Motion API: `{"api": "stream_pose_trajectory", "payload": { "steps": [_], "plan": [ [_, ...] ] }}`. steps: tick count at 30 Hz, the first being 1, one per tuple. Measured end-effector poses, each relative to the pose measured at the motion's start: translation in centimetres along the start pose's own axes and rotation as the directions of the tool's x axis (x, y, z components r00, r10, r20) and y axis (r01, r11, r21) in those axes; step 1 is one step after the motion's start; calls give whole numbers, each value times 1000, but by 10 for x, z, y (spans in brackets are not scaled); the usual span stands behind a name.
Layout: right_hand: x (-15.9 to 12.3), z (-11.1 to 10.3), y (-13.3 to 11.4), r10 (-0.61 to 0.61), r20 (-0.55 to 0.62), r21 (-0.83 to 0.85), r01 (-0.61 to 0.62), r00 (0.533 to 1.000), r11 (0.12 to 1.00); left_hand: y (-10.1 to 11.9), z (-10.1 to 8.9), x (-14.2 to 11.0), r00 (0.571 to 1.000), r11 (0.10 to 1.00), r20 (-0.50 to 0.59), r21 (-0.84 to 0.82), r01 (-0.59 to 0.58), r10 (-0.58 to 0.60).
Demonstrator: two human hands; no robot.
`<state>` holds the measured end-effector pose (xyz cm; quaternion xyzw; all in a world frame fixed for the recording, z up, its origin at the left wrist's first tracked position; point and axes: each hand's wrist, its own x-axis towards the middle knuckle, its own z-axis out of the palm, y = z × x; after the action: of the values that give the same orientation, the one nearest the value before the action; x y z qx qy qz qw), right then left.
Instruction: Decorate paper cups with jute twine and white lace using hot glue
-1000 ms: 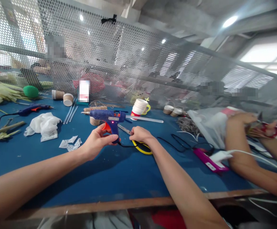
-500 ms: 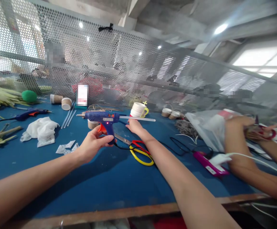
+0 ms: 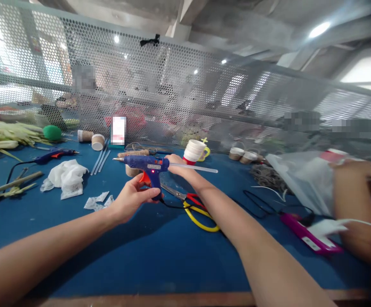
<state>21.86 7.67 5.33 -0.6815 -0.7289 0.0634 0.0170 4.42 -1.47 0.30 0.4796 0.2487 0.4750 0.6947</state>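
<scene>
Left hand grasping a blue glue gun above a cluttered tabletop

At the far left, pale green husks (image 3: 9, 137) are lying beside a green ball (image 3: 52, 133), with a second glue gun (image 3: 56, 156) resting in front of them on the blue tabletop (image 3: 134, 260). A crumpled white cloth (image 3: 66, 178) is spreading nearby, and torn white scraps (image 3: 96, 201) are lying to its right. Behind these, two brown-and-white paper cups (image 3: 98, 143), some loose glue sticks (image 3: 101, 162) and an upright phone (image 3: 119, 130) are standing or lying in a row.

Near the middle, the left hand (image 3: 136, 197) is gripping the blue glue gun (image 3: 145, 163) by its handle; the nozzle is pointing left and a red light is glowing. A translucent glue stick (image 3: 195, 167) is jutting from its rear. Just behind that end, the right hand (image 3: 178, 167) is hiding its fingertips, so whether it is holding anything cannot be told. Scissors (image 3: 201, 221) with yellow and red handles are lying under the right forearm.

Farther right, a purple power strip (image 3: 308, 238) is lying near a co-worker's forearm (image 3: 356, 209).
</scene>
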Motion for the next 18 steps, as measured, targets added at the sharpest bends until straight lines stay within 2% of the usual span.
{"api": "stream_pose_trajectory", "payload": {
  "steps": [3, 4, 5, 6, 7, 9, 11, 13, 14, 16, 17, 18],
  "plan": [
    [-37, -7, -8, -195, 24, 216, 185, 980, 959, 3, 0, 5, 999, 1000, -50, -22, 11, -12],
    [-50, -5, -10, -281, 33, 332, 254, 959, 908, 3, 0, 7, 998, 999, -56, -30, 15, -17],
    [-62, -2, -12, -415, 10, 625, 318, 910, 713, 2, 1, 8, 998, 999, -54, -38, 19, -21],
    [-72, 3, -14, -480, -37, 817, 303, 877, 490, 0, 2, 10, 999, 999, -42, -43, 27, -29],
    [-80, 9, -17, -464, -84, 913, 255, 882, 320, -3, 3, 11, 999, 999, -24, -42, 35, -36],
    [-88, 23, -23, -315, -121, 982, 161, 941, 102, -7, 3, 14, 998, 999, 37, -3, 54, -54],
    [-90, 33, -28, -185, -80, 997, 80, 979, -10, -8, 0, 16, 991, 990, 107, 127, 64, -78],
    [-88, 35, -30, -64, -66, 995, 61, 996, -78, -4, -8, 20, 982, 918, 162, 395, 27, -98],
    [-88, 33, -29, 3, -78, 992, 78, 997, -103, 1, -15, 23, 988, 827, 144, 562, -30, -62],
    [-88, 24, -26, 142, -118, 981, 137, 983, -134, 11, -30, 31, 992, 619, -14, 783, -65, 123],
    [-88, 20, -25, 192, -135, 976, 164, 972, -141, 16, -39, 37, 966, 569, -124, 822, -29, 228],
    [-89, 15, -24, 222, -147, 972, 182, 964, -146, 19, -47, 44, 923, 559, -212, 829, -4, 322]
  ]
}}
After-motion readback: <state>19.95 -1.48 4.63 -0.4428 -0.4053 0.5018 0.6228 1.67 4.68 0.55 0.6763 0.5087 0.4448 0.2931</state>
